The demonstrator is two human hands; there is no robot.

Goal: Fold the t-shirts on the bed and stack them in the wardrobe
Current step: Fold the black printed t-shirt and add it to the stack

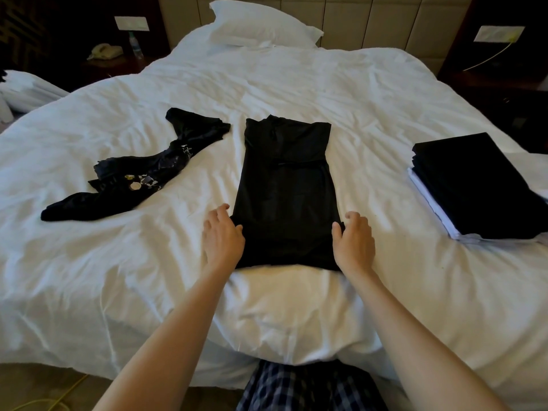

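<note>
A black t-shirt [284, 191] lies flat on the white bed [370, 93], folded lengthwise into a long strip with its collar pointing at the pillow. My left hand [222, 235] pinches the strip's lower left edge, thumb on top of the cloth. My right hand [354, 238] pinches the lower right edge the same way. To the left lies a crumpled black t-shirt with a print [139, 173], unfolded. On the bed's right side sits a stack of folded shirts [474, 185], black on top with white layers beneath.
A white pillow [261, 23] rests at the headboard. A dark nightstand at the back left holds a telephone [105, 51] and a water bottle [135, 46]. White bedding [26, 90] is piled at the far left. A yellow cable [65, 393] lies on the floor.
</note>
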